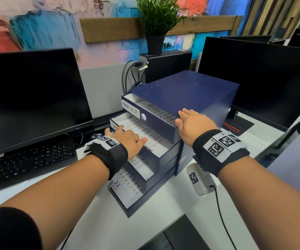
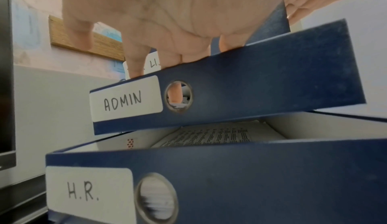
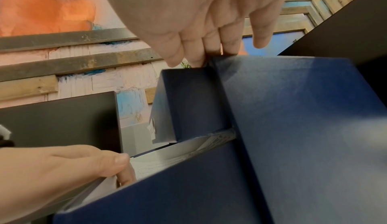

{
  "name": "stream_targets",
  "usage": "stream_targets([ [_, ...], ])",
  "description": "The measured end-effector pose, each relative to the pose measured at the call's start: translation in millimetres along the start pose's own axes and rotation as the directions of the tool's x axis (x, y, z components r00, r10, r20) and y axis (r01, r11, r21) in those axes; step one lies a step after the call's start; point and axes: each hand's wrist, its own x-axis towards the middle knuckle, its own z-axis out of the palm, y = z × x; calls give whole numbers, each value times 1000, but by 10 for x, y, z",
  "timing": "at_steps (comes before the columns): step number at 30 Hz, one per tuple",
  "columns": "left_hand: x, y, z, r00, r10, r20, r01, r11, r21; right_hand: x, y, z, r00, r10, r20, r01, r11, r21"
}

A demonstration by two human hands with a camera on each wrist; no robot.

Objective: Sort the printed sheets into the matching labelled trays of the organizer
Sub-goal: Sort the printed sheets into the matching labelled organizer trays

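A navy organizer (image 1: 190,91) stands on the desk with its trays pulled out in steps. The top tray (image 1: 156,123), labelled TASK LIST, holds a printed sheet (image 1: 161,112). My left hand (image 1: 125,139) lies flat on the printed sheets (image 1: 149,136) in the second tray, fingers straight. In the left wrist view my left hand's (image 2: 167,12) fingers reach down behind the ADMIN tray's front wall (image 2: 251,87), with the H.R. tray (image 2: 251,178) below, also holding sheets. My right hand (image 1: 192,121) rests open on the organizer's front right top corner. Its fingers (image 3: 199,50) touch that top edge.
A dark monitor (image 1: 32,98) and keyboard (image 1: 26,161) sit left of the organizer. Another monitor (image 1: 262,78) stands at the right. Behind are a small computer (image 1: 167,65) with cables and a potted plant (image 1: 156,20). The lowest tray shows a table-style sheet (image 1: 129,184).
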Motion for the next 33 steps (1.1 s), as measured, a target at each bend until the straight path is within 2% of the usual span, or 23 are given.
stream_targets([
  [3,-12,-6,2,1000,20,-9,-21,999,-28,27,20,51,1000,-4,-15,4,1000,16],
  [5,-25,-37,63,999,38,-34,-41,993,-108,40,19,59,1000,2,-9,-2,1000,30],
  [10,-300,-203,320,983,73,-171,-120,951,-285,-4,-143,-171,998,13,62,-14,1000,5],
  [13,-601,-381,428,982,55,-179,-119,922,-369,-89,-446,-242,997,-77,-30,79,994,82],
  [16,-889,-753,679,987,6,-158,-74,903,-424,-178,-942,-125,967,-225,-116,241,959,150],
  [19,-1189,-1238,1043,995,-61,-77,20,894,-448,-236,-1471,151,938,-334,-94,346,919,189],
  [22,-1474,-1718,1360,978,-209,-19,176,865,-469,-264,-1950,549,912,-409,8,402,900,171],
  [25,-1754,-2220,1608,923,-377,77,368,807,-461,-332,-2426,1025,821,-542,181,537,840,77],
  [28,-2043,-2664,1827,836,-491,245,548,766,-335,-460,-2821,1471,716,-606,347,648,761,-7],
  [31,-2345,-2933,2021,779,-526,341,617,739,-271,-558,-3133,1856,657,-552,513,656,754,-29],
  [33,-2473,-3016,2101,792,-513,332,605,734,-310,-606,-3314,2010,618,-523,587,654,756,-15],
])
